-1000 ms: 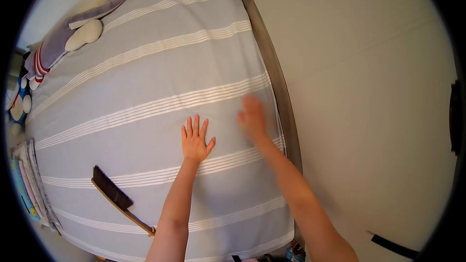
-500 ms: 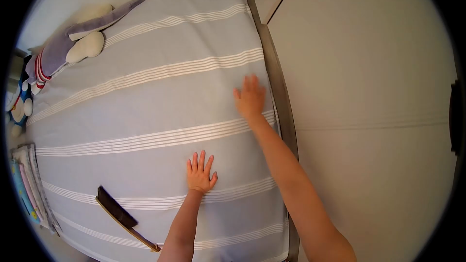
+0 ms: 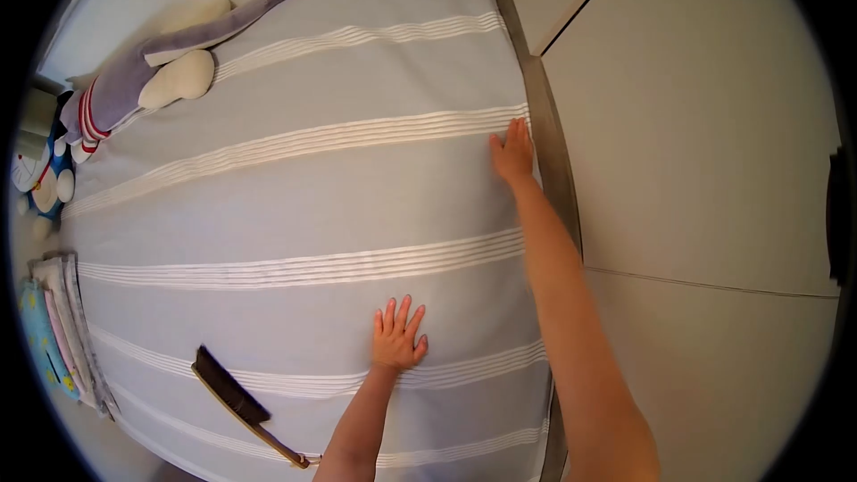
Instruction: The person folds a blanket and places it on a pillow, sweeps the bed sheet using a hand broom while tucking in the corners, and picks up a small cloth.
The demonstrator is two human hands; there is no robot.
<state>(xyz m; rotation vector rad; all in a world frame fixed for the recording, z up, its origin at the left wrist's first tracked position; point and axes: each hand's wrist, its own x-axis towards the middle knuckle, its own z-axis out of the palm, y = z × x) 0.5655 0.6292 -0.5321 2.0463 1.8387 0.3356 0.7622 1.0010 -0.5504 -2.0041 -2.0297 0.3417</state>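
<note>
A light grey bed sheet (image 3: 268, 223) with white stripes covers the mattress. My left hand (image 3: 398, 336) lies flat on it, fingers spread, just above a striped band near the lower middle. Farther up, my right hand (image 3: 512, 153) rests on the sheet close to its right edge, fingers extended and nothing in them. A bed brush (image 3: 230, 393) with dark bristles and a wooden handle lies on the sheet to the left of my left forearm, apart from both hands.
A long purple plush toy (image 3: 125, 89) lies along the far left side, with a blue plush figure (image 3: 49, 178) beside it. Folded cloths (image 3: 62, 330) are stacked at the left edge. Along the right runs a wooden bed frame (image 3: 558, 161) next to a pale cabinet (image 3: 705, 143).
My right hand has moved right across the sheet to its edge and is no longer blurred. My left hand stays flat in place. The view has shifted slightly.
</note>
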